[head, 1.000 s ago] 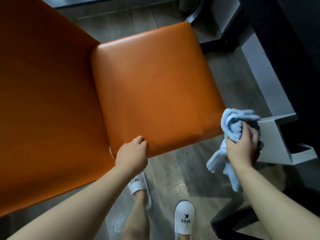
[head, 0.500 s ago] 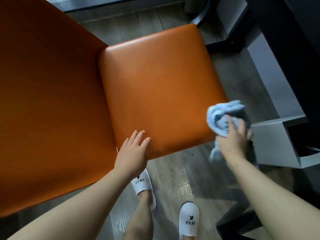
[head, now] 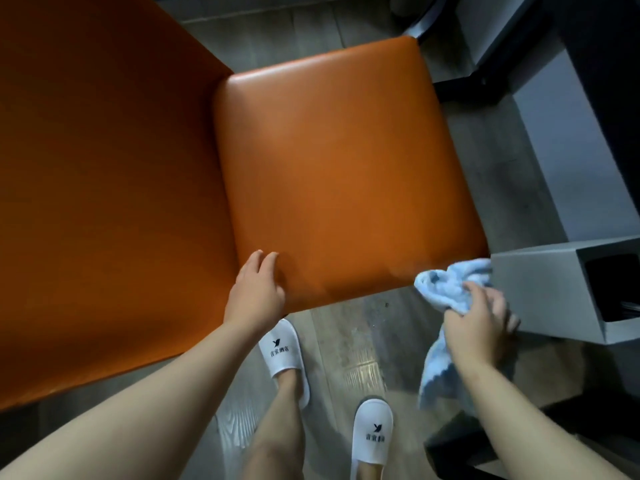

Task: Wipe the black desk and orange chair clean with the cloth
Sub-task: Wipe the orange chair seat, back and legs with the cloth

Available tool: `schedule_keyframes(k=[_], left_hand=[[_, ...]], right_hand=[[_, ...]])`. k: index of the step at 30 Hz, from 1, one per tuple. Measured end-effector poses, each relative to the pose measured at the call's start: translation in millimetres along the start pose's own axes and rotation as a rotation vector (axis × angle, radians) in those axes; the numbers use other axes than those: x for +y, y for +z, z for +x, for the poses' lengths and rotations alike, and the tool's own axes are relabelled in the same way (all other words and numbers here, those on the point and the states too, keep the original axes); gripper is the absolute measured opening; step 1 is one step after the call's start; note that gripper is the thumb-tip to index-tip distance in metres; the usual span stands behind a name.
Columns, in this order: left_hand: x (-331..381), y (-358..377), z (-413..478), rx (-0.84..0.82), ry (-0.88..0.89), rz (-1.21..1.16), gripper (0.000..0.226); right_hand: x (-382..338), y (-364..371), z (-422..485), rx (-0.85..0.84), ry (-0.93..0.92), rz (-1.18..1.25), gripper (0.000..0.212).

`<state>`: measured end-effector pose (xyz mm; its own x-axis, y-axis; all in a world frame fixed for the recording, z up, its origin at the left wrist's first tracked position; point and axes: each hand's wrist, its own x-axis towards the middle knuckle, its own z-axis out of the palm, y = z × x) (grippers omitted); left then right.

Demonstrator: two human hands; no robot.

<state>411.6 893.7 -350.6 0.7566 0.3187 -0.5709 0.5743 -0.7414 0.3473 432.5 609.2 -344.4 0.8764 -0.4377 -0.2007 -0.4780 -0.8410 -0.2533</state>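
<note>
While bunched in right hand (head: pixel 479 323) — cloth (head: pixel 446 289) beside seat corner.

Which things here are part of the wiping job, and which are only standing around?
Part of the job:
orange chair
blue cloth, gripped by right hand
left hand, resting on the seat edge

Only standing around:
grey box
white slippers

Plain, glossy orange over chair seat (head: pixel 339 174) and backrest (head: pixel 104 188). Pale blue on bunched cloth (head: pixel 446 289). White slippers (head: pixel 285 358) with black bird logo and dark lettering. Grey wood-grain floor (head: pixel 360 348). Light grey bin (head: pixel 540 292), black inside.
</note>
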Motion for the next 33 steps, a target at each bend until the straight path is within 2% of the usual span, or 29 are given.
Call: schedule_keyframes(k=[3, 6, 9, 11, 12, 14, 16, 17, 18, 21, 22, 24, 28, 31, 33], left_hand=[[0.7, -0.2, -2.2, -0.03, 0.037, 0.053, 0.061], [1.1, -2.8, -3.0, -0.037, 0.027, 0.001, 0.06], [0.1, -7.4, 0.1, 0.001, -0.033, -0.138, 0.058], [0.0, -9.8, 3.1, 0.033, -0.056, -0.197, 0.06], [0.3, -10.3, 4.1, 0.039, -0.069, -0.212, 0.062], [1.7, -11.1, 4.5, 0.03, -0.099, -0.236, 0.062], [3.7, -14.7, 6.5, 0.039, -0.127, -0.274, 0.061], [4.7, -18.1, 8.7, 0.058, -0.141, -0.296, 0.06], [5.2, -22.3, 11.0, 0.08, -0.158, -0.312, 0.06], [2.9, -37.2, 17.3, 0.199, -0.234, -0.396, 0.059], [1.8, -42.6, 18.9, 0.26, -0.262, -0.446, 0.059], [2.2, -51.7, 20.7, 0.373, -0.294, -0.547, 0.06], [5.8, -61.4, 19.7, 0.529, -0.294, -0.723, 0.049], [6.6, -66.2, 21.3, 0.599, -0.272, -0.744, 0.036], [6.8, -64.7, 19.3, 0.58, -0.232, -0.719, 0.036]], right_hand=[[-49.8, -5.8, 23.2, 0.124, 0.006, 0.252, 0.05], [-93.5, 0.5, 12.3, 0.108, -0.168, 0.218, 0.054], [-110.7, 15.7, -26.6, -0.134, -0.584, 0.072, 0.05], [-116.8, 14.5, -42.5, -0.295, -0.771, 0.13, 0.039], [-123.7, 9.2, -39.1, -0.289, -0.758, 0.212, 0.036], [-146.5, -3.1, -15.7, -0.138, -0.608, 0.358, 0.035], [-175.8, -8.5, 16.4, 0.001, -0.535, 0.354, 0.038], [-190.1, -6.0, 29.8, 0.002, -0.521, 0.3, 0.04], [-202.2, 1.2, 38.6, -0.047, -0.478, 0.225, 0.043], [-236.0, 33.2, 39.7, -0.369, -0.17, 0.091, 0.058], [-245.8, 45.6, 33.2, -0.418, -0.138, 0.049, 0.059], [-261.2, 68.8, 13.0, -0.451, -0.305, -0.06, 0.058], [-254.3, 95.7, -52.9, -0.49, -0.898, -0.289, 0.041], [-208.3, 87.2, -67.6, -0.524, -1.064, -0.405, 0.041], [-174.9, 64.0, -70.0, -0.533, -1.22, -0.457, 0.041]])
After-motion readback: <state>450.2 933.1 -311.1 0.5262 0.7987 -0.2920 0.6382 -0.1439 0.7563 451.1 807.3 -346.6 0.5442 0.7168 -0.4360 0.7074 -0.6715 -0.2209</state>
